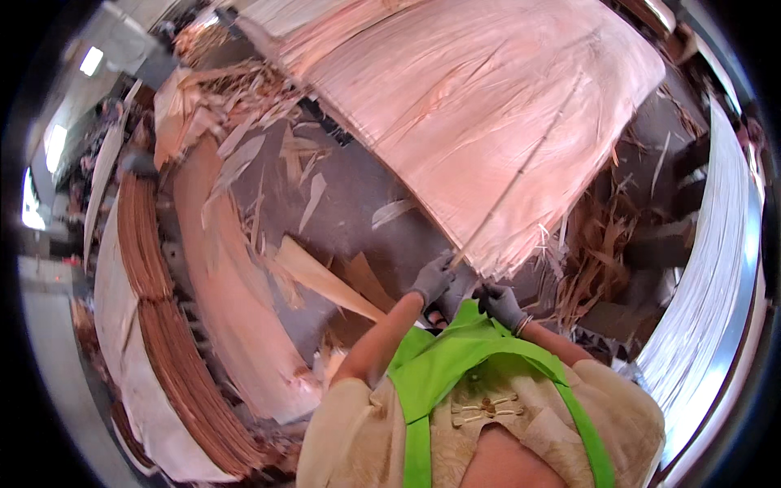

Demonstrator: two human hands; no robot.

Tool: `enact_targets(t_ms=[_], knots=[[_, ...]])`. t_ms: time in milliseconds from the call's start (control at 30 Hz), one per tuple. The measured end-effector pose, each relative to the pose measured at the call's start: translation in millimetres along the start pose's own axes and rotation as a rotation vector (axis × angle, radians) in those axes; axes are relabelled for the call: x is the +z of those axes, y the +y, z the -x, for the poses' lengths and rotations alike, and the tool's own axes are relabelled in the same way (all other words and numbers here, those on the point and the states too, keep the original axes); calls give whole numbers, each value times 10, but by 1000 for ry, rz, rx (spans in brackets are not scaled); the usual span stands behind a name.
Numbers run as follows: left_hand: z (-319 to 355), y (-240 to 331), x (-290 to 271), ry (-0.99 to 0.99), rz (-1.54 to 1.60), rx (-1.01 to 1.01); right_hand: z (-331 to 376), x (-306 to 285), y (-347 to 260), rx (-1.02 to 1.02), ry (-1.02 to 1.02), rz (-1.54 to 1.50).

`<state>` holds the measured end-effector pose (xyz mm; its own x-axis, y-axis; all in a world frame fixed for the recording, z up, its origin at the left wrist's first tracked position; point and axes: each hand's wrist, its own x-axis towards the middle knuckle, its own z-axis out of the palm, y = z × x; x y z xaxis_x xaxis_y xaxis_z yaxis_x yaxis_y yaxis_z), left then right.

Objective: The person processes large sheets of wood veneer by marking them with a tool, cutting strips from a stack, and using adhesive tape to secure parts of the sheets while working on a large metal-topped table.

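1. In the head view, the left hand (434,278), in a grey glove, is closed around the near end of a thin stick (521,172).
2. The stick is long and straight. It points away from the person, slightly to the right, and it lies over the near part of a broad stack of pinkish sheets (455,106); whether it touches the sheets along its whole length, one cannot tell.
3. This stack fills the upper middle, and its frayed near corner is just in front of the two hands.
4. The right hand (503,306), also gloved in grey, is near this corner, close before the green apron (443,358). Its fingers appear bent, but one cannot tell how far open it is, or if it has hold of something.
5. On the left of the stack, the grey floor (350,191) carries torn pieces, and a pale flat strip (325,281) reaches toward the left forearm.
6. Farther left lies a long pink sheet (224,268), and beside it stand piles with brown edges (183,366).
7. On the right of the stack there is a heap of brown scraps (598,252), and near the right rim a tall whitish stack (708,268) is curved by the lens.
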<state>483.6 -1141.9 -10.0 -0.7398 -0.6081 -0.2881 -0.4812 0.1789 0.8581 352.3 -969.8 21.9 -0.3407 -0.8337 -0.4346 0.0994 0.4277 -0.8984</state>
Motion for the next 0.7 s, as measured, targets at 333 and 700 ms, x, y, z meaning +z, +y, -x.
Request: enact_targets(t_ms=[333,700], knots=[[-288,-856,-1361,189,83,-84,-1602,-445,1136,638,626,-31],[-1197,-1432,-2812,55,183,-316,-2222,-43,858,988,1051,96]])
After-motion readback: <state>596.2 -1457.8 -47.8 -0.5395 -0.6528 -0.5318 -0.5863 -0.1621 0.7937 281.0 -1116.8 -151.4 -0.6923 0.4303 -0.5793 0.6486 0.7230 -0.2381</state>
